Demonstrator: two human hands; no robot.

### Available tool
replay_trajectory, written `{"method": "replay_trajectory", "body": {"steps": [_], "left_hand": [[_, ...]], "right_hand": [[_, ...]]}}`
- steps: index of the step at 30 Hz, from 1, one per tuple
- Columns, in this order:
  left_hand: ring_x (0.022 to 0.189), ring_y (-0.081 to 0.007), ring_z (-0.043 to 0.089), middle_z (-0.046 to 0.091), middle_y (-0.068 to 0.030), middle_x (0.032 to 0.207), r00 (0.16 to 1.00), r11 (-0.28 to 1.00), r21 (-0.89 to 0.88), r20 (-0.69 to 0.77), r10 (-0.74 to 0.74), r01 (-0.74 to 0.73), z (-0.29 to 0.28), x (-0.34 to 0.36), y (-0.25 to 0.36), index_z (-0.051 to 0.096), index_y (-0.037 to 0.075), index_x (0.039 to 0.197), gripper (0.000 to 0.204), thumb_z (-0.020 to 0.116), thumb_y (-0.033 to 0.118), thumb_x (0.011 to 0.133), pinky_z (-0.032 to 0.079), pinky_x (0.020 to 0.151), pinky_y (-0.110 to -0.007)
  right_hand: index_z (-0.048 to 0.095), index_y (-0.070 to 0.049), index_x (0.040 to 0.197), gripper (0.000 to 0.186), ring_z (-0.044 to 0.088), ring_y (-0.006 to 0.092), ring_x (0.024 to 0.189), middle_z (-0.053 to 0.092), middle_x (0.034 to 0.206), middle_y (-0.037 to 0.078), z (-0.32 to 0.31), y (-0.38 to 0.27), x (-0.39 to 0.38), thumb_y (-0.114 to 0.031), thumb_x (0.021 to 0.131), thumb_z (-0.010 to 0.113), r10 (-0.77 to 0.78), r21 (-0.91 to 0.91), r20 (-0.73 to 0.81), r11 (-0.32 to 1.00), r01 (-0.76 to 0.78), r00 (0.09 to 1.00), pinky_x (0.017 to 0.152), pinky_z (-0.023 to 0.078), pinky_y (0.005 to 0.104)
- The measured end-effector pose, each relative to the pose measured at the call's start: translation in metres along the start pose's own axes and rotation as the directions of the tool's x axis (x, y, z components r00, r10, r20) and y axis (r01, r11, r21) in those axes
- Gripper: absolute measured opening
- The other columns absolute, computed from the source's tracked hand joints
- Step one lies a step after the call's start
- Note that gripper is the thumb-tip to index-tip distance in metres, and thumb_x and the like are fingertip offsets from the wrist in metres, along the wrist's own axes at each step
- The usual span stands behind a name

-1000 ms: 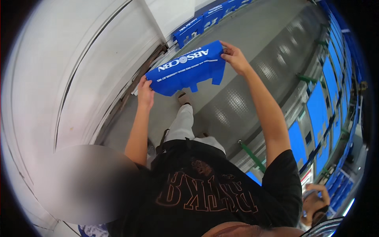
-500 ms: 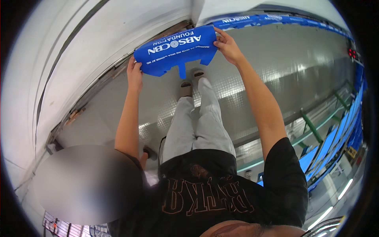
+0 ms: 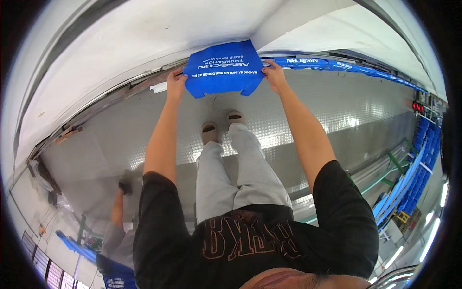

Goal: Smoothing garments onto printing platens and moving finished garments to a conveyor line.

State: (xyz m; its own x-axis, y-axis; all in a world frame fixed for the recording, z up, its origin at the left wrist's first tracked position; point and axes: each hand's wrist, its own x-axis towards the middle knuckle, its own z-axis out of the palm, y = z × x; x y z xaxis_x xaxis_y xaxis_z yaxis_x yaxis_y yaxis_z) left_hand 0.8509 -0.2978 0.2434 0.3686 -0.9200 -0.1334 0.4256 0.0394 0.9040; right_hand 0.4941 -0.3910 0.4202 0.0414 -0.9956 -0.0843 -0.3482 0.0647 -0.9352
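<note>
A blue fabric bag (image 3: 222, 82) with white printing is stretched out in front of me, its print upside down to me. It looks flat, with a notch cut into its near edge. My left hand (image 3: 176, 85) pinches its left edge, and my right hand (image 3: 273, 77) grips the right edge. Both arms reach forward at about the same height. The bag's far edge lies against the white wall, close to a corner; whether it touches the wall I cannot tell.
Similar blue printed pieces (image 3: 313, 63) lie in a long row by the wall at the far right. Green-framed racks (image 3: 391, 179) with blue material stand at the right, near a red light (image 3: 417, 107). Another person (image 3: 117, 245) is at the lower left. The grey floor (image 3: 337, 125) is shiny.
The bag has gone from curled over and tilted to flatter and more level, and the strip hanging from its near edge no longer shows. The other person now appears farther from me.
</note>
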Motion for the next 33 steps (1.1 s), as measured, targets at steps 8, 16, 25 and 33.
{"method": "replay_trajectory", "body": {"steps": [8,16,25,33], "left_hand": [[0.109,-0.0255,0.068,0.071,-0.0150,0.117,0.946,0.865,0.472,-0.167,0.276,-0.170,0.011,-0.006,-0.031,0.065,0.006,0.124,0.048,0.078,0.010,0.078,0.053,0.093,-0.036],[0.105,-0.0285,0.071,0.072,-0.0168,0.113,0.915,0.906,0.320,-0.199,0.350,-0.277,0.037,-0.021,-0.037,0.070,0.005,0.116,0.037,0.071,0.009,0.079,0.054,0.092,-0.039],[0.090,-0.0254,0.072,0.072,-0.0145,0.108,0.898,0.794,0.512,-0.093,0.431,-0.328,0.024,-0.049,-0.036,0.070,0.004,0.112,0.026,0.070,0.014,0.088,0.055,0.084,-0.037],[0.100,-0.0334,0.069,0.072,-0.0175,0.108,0.850,0.810,0.483,-0.219,0.480,-0.333,-0.094,-0.060,-0.037,0.072,0.004,0.107,0.028,0.069,0.021,0.085,0.054,0.092,-0.042]], "right_hand": [[0.058,-0.004,0.137,0.064,0.064,0.0213,0.093,0.066,0.107,0.015,0.011,0.039,0.015,0.008,0.077,0.073,-0.084,-0.028,-0.262,0.996,0.080,0.961,0.079,0.054,0.0331],[0.060,-0.003,0.131,0.056,0.065,0.0197,0.092,0.067,0.107,0.013,-0.008,0.059,0.018,0.007,0.077,0.073,-0.221,-0.096,-0.404,0.975,0.199,0.888,0.078,0.053,0.0305],[0.072,-0.002,0.114,0.033,0.065,0.0135,0.085,0.072,0.094,0.007,0.014,0.056,0.011,-0.003,0.081,0.070,-0.390,-0.372,-0.243,0.883,0.286,0.888,0.077,0.051,0.0267],[0.072,-0.001,0.116,0.031,0.063,0.0144,0.088,0.072,0.100,0.010,0.112,0.061,-0.028,-0.011,0.086,0.071,-0.246,-0.325,-0.146,0.927,0.188,0.958,0.080,0.050,0.0276]]}}
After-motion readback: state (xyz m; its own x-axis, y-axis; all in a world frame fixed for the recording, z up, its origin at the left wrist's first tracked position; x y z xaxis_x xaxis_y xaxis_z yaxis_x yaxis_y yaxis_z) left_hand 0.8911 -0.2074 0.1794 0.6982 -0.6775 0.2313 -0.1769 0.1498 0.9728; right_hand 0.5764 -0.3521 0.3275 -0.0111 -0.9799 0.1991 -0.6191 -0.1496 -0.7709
